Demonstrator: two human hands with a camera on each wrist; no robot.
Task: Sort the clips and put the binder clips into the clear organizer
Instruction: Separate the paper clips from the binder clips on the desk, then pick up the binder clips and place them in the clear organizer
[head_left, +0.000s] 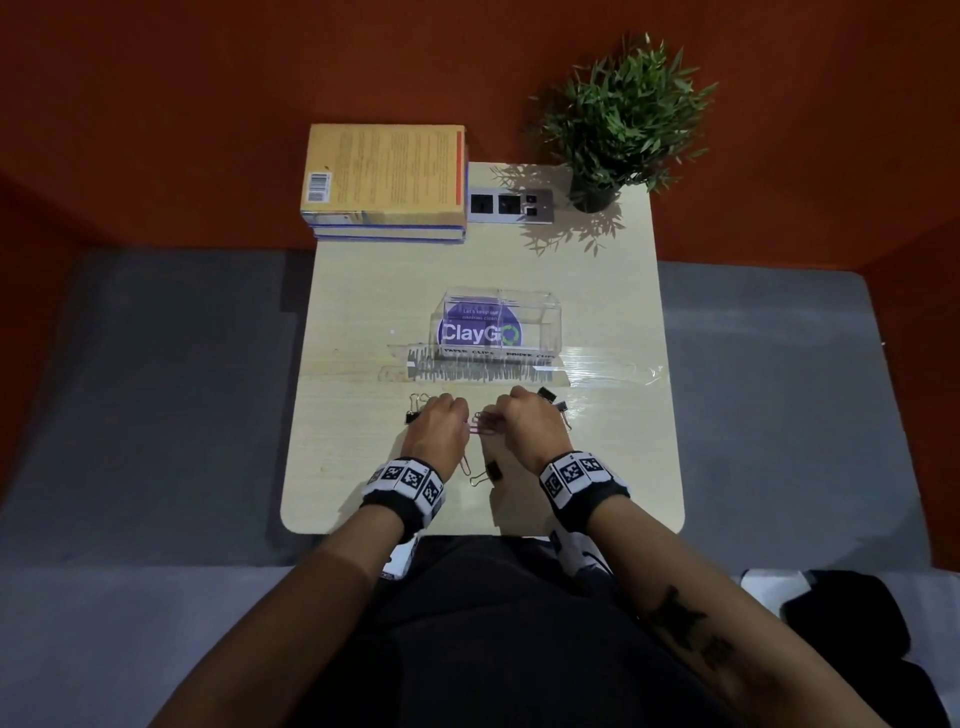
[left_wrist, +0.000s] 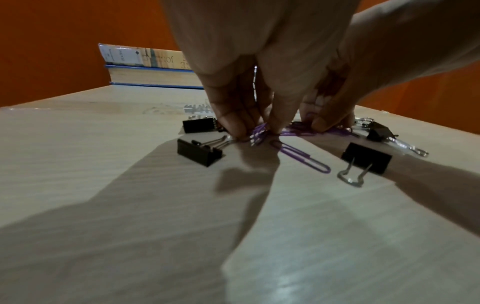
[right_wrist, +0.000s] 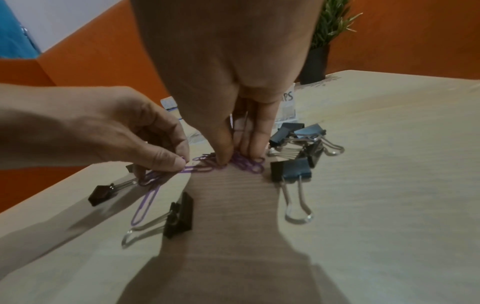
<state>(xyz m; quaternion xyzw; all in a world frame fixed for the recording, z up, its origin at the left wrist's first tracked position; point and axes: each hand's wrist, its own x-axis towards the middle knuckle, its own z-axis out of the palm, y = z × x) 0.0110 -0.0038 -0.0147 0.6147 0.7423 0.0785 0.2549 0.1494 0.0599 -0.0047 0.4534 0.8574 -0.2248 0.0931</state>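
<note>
The sorting looks barely begun. The clear organizer (head_left: 498, 325) stands in the middle of the table (head_left: 363, 291), just beyond the hands, and as far as the head view shows, neither of its compartments holds a clip yet; its walls are see-through and glare makes that hard to confirm.

Both hands work at the near edge of the table on a small heap of purple paper clips (head_left: 485, 422). The left hand (head_left: 439, 428) has its fingers curled down and pinches some of these clips at the left end of the heap. The right hand (head_left: 527, 423) presses its fingertips (right_wrist: 253, 153) onto the right part of the heap, thumb and fingers closing around a few clips.

The black binder clips (right_wrist: 291, 169) all lie loose on the table: a few to the left of the left hand, a cluster just right of the right hand, and one nearer the person between the wrists. One purple paper clip (left_wrist: 302, 157) lies apart, nearer than the heap.

Judging from this, the paper clips are being gathered first. Every binder clip remains to be moved into the organizer, so nearly the whole task is left.
</note>
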